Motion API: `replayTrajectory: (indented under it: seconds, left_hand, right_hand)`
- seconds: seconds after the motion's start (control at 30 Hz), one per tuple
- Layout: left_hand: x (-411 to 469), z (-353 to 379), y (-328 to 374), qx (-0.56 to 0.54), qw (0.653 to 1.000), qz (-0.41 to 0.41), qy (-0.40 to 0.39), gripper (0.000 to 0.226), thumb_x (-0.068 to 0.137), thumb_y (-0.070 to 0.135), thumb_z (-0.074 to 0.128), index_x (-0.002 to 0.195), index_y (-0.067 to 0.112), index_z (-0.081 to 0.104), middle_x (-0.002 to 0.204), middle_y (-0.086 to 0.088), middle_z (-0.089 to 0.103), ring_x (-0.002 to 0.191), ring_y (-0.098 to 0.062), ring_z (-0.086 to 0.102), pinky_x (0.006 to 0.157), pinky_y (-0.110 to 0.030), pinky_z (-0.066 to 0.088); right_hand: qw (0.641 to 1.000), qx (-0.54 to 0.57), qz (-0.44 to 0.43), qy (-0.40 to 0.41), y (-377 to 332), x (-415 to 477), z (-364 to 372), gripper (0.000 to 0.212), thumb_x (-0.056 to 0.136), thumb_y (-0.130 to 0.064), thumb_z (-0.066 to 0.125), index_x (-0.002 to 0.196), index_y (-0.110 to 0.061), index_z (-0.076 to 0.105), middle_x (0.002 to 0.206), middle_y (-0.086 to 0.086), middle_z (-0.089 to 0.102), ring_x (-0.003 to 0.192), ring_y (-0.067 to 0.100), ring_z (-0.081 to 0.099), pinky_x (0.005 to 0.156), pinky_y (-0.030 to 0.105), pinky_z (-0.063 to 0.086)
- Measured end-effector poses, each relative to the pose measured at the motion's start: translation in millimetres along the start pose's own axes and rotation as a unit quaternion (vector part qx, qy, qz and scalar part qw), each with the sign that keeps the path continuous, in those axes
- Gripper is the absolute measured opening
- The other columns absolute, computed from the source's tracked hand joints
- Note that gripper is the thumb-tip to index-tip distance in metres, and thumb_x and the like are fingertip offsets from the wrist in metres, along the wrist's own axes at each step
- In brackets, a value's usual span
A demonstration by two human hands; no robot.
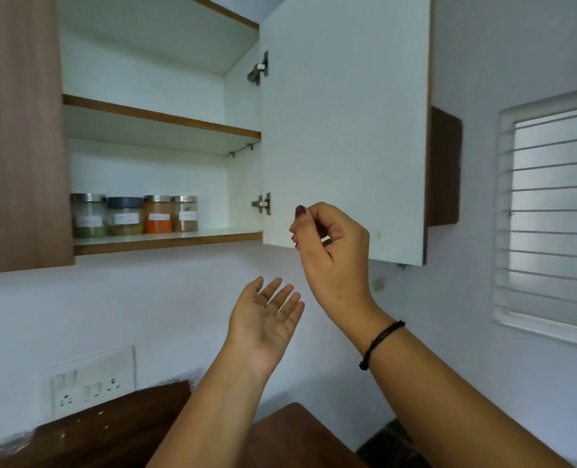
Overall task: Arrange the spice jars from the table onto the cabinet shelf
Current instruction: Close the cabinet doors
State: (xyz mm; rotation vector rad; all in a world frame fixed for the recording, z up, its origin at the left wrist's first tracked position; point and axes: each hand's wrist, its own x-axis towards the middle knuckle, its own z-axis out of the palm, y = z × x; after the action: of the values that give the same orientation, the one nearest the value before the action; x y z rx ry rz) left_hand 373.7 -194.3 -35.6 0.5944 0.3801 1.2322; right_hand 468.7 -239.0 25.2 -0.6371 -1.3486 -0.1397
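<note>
Four spice jars (135, 214) lined on lower shelf (165, 243), up-left of fingers. Left hand (267, 319) palm-up, released. Right hand (331, 251) clenched, empty, before open door (344, 113). Placement looks finished.

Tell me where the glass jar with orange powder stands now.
Head view, left: the orange-powder glass jar stands on the lower cabinet shelf, between the dark-lidded jar and the tan-powder jar.

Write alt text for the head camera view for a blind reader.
Four labelled spice jars stand in a row on the lower shelf of an open wall cabinet. The empty left hand is palm-up below; the right hand, fingers curled, is raised before the white door.
</note>
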Motion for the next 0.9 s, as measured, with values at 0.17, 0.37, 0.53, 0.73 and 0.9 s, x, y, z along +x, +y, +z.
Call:
replayTrajectory:
  seconds: [0.17, 0.37, 0.53, 0.73, 0.9]
  left_hand:
    - [24.8, 30.0, -42.3, -0.001, 0.998, -0.054, -0.019, 0.042, 0.102, 0.032, 0.048, 0.131, 0.003, 0.057, 0.133, -0.022, 0.060, 0.124, -0.037, 0.058, 0.112, -0.048, 0.042]
    - [49.4, 59.2, -90.6, 0.023, 0.995, -0.090, -0.026, 0.047, 0.102, 0.033, 0.049, 0.136, 0.001, 0.053, 0.135, -0.021, 0.059, 0.128, -0.034, 0.056, 0.113, -0.047, 0.041]
    - [58.2, 82.6, -121.6, 0.040, 0.993, -0.106, -0.036, 0.058, 0.103, 0.035, 0.045, 0.148, -0.001, 0.038, 0.146, -0.021, 0.050, 0.135, -0.034, 0.049, 0.116, -0.048, 0.037]
    - [75.2, 114.4, -140.5, -0.016, 0.993, -0.113, -0.040, 0.061, 0.105, 0.034, 0.041, 0.151, -0.004, 0.029, 0.144, -0.025, 0.050, 0.131, -0.038, 0.052, 0.112, -0.050, 0.040]
    - [82.1, 138.2, -145.7, -0.063, 0.992, -0.080, -0.081, 0.049, 0.106, 0.031, 0.037, 0.138, -0.003, 0.049, 0.129, -0.022, 0.064, 0.123, -0.033, 0.061, 0.113, -0.044, 0.042]
  right_hand:
    - [0.999, -0.032, -0.011, 0.023, 21.6, 13.5, -40.7, 0.015, 0.092, -0.016, 0.055, 0.089, -0.013, 0.070, 0.088, -0.007, 0.070, 0.090, 0.009, 0.066, 0.076, 0.028, 0.056]
    - [0.997, -0.062, -0.020, 0.035, 52.1, 25.5, -89.8, 0.028, 0.093, -0.015, 0.056, 0.118, -0.020, 0.067, 0.132, -0.008, 0.061, 0.127, 0.004, 0.053, 0.101, 0.022, 0.047]
    - [0.996, -0.079, -0.021, 0.027, 75.9, 38.5, -119.1, 0.047, 0.090, -0.016, 0.054, 0.137, -0.021, 0.055, 0.151, -0.008, 0.043, 0.142, 0.006, 0.035, 0.111, 0.019, 0.034]
    - [0.998, -0.060, 0.009, 0.015, 109.8, 42.3, -144.1, 0.054, 0.091, -0.015, 0.053, 0.144, -0.023, 0.046, 0.154, -0.013, 0.034, 0.145, 0.005, 0.029, 0.118, 0.030, 0.030]
    - [0.996, -0.079, 0.032, -0.006, 134.6, 46.2, -157.9, 0.051, 0.096, -0.009, 0.056, 0.144, -0.024, 0.046, 0.156, -0.013, 0.033, 0.146, 0.006, 0.027, 0.112, 0.016, 0.027]
